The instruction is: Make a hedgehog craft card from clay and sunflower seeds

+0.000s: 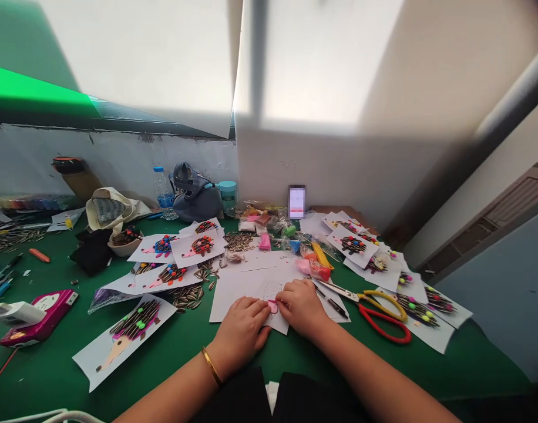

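Observation:
A small piece of pink modelling clay [273, 306] lies on a white paper card [283, 325] that bears a line drawing [273, 289] of a rounded shape filled with small marks. From the left, my left hand [244, 325] rests on the card, fingers laid out and their tips beside the clay; a gold bangle is on that wrist. The fingers of my right hand [302, 306] are curled, with thumb and forefinger pinching the clay's right edge. Larger white paper [234, 294] lies beneath. A black pen [337, 307] and scissors [383, 311] with red and yellow handles lie right of my right hand.
Cards with seed-spined hedgehogs [119, 346] lie left, and more cards [421, 329] right. Sunflower seeds [190, 296] and bagged coloured clay [315, 267] surround the paper. A phone [296, 201] leans on the wall. A magenta power strip [40, 320] sits far left.

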The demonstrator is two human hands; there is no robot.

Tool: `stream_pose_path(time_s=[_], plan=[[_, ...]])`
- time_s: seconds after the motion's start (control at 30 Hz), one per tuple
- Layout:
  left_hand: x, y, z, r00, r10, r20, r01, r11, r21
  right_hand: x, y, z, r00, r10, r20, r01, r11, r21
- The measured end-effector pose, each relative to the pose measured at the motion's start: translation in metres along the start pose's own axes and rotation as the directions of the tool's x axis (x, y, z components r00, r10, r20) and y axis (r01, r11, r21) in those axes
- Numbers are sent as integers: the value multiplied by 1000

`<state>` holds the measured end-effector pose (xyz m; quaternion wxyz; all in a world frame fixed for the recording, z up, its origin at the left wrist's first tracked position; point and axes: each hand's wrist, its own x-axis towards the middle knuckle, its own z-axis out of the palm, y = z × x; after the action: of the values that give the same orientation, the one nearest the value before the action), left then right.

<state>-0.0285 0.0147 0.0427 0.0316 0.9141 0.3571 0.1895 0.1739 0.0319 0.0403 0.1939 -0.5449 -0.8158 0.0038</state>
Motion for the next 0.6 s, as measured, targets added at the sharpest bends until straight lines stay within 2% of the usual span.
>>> stream_pose_path(time_s=[0.33, 0.6], plan=[[0, 0, -1, 999, -15, 34, 15, 1000, 1, -1, 1, -3, 1000, 7, 1, -7, 1000, 24], [0, 0, -1, 999, -13, 39, 13, 1000, 0, -11, 1, -3, 998, 59, -32, -57, 995, 77]])
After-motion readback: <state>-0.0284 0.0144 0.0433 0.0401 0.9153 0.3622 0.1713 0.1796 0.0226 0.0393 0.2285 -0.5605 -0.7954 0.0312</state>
